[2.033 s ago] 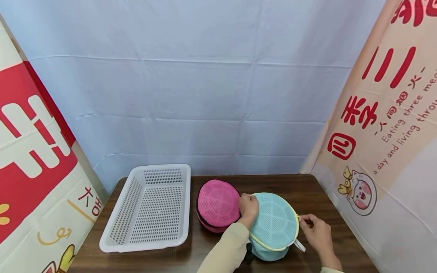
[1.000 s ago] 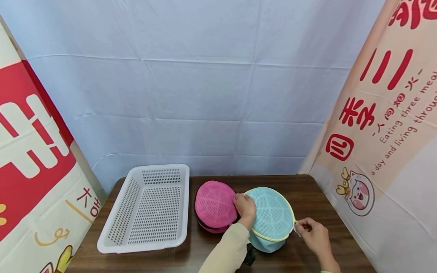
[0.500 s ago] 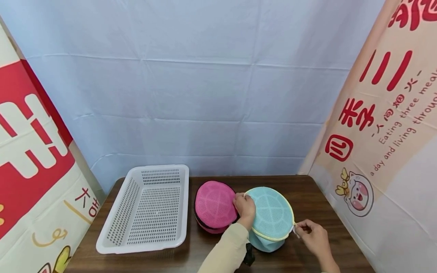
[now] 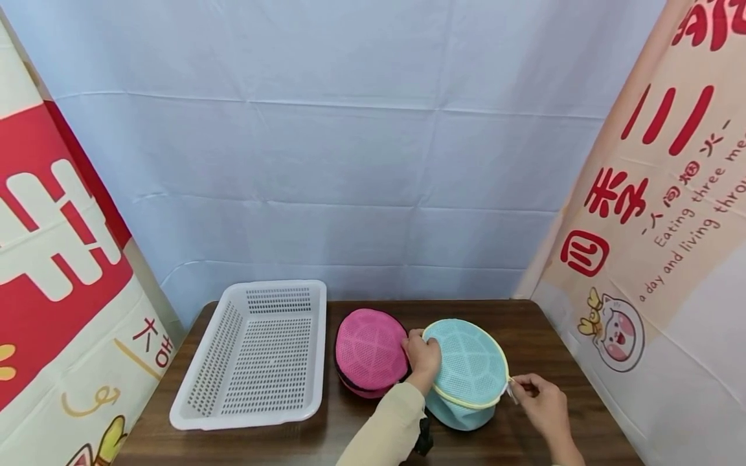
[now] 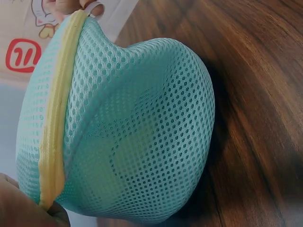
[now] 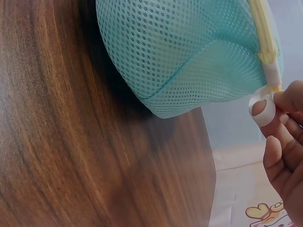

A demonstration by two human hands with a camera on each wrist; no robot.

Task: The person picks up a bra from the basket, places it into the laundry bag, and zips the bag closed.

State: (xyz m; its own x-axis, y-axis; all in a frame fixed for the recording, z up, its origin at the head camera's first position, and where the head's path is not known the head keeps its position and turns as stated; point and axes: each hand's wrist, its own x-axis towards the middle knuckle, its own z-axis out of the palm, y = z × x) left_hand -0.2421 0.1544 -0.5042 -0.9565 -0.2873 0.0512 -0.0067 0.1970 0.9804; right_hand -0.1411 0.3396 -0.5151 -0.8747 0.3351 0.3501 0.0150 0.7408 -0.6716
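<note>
A light-blue mesh laundry bag (image 4: 469,362), round with a yellow zipper rim (image 5: 56,109), stands tilted on the brown table. At its left edge, my left hand (image 4: 423,357) pinches the rim between thumb and fingers. On the opposite side, my right hand (image 4: 543,404) pinches the zipper's end, where a small white fabric loop (image 6: 263,112) hangs by the fingers. The bag's side is creased inward in the left wrist view, and a paler shape shows faintly through the mesh. Just left of my left hand sits a pink mesh laundry bag (image 4: 372,349) with a black zipper band.
A white perforated plastic basket (image 4: 321,362) stands on the left of the table (image 4: 466,310). Behind the table hangs a pale blue cloth (image 4: 350,162). Printed cloths flank it, one on the left (image 4: 76,259) and one on the right (image 4: 670,213).
The light-blue bag has shifted slightly away from me and tilted, its side creasing more. My right hand has moved a little nearer along the rim, now at the white loop. My left hand keeps its pinch.
</note>
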